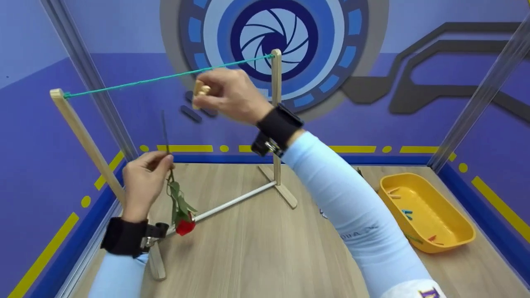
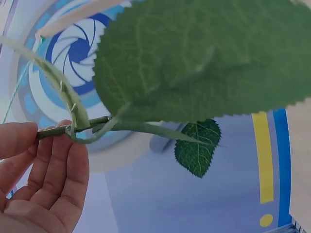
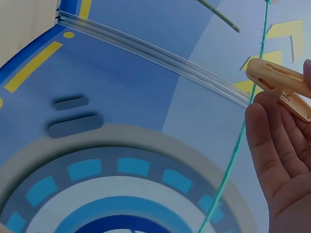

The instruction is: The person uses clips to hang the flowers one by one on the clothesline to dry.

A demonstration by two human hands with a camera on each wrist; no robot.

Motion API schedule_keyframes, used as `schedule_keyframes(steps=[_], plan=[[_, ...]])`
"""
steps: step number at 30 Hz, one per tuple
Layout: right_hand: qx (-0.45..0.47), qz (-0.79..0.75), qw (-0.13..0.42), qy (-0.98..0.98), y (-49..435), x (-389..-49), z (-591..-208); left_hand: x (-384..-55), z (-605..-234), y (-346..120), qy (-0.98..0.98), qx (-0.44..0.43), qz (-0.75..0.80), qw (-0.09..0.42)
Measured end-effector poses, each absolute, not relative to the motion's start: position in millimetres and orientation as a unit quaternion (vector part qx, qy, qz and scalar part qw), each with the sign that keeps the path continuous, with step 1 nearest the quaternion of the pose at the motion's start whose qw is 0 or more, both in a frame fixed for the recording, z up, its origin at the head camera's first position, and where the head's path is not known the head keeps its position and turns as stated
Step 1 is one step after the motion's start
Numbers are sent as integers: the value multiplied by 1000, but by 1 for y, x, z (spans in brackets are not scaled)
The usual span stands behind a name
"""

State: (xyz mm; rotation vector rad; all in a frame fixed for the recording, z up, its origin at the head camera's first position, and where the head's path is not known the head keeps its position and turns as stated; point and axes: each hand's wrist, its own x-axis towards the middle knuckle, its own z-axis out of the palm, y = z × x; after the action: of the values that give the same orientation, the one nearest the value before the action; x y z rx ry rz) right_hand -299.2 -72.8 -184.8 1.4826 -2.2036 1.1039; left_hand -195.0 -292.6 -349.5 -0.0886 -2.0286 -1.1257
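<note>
My left hand (image 1: 144,180) pinches the stem of a red rose (image 1: 185,227), which hangs head down below the fingers. The bare stem end (image 1: 165,128) points up toward a green string (image 1: 161,77), a little below it. In the left wrist view, a large green leaf (image 2: 194,63) fills much of the picture, and thumb and fingers grip the stem (image 2: 56,131). Up near the string, my right hand (image 1: 236,93) holds a pale yellow clothespin (image 3: 277,77) between thumb and fingers. Its nose overlaps the string in the right wrist view.
Two wooden posts (image 1: 277,124) carry the string, joined low down by a white rod (image 1: 236,201). At the right stands a yellow tub (image 1: 434,207) with several small coloured clothespins (image 1: 407,214) inside. Blue patterned walls (image 1: 136,74) enclose the wooden table (image 1: 256,256).
</note>
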Motion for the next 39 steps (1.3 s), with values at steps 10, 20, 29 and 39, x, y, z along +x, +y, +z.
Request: schedule_keyframes(steps=[10, 20, 29, 39], plan=[[503, 376, 114, -770, -139, -289, -137, -200, -332, -310, -789, -5, -466, 400], [502, 362, 118, -776, -171, -298, -145, -200, -322, -323, -812, 12, -424, 401], [499, 326, 139, -791, -176, -300, -147, -207, -316, -328, -818, 3, -416, 397], [535, 159, 176, -811, -193, -286, -148, -213, -315, -333, -821, 14, -391, 416]])
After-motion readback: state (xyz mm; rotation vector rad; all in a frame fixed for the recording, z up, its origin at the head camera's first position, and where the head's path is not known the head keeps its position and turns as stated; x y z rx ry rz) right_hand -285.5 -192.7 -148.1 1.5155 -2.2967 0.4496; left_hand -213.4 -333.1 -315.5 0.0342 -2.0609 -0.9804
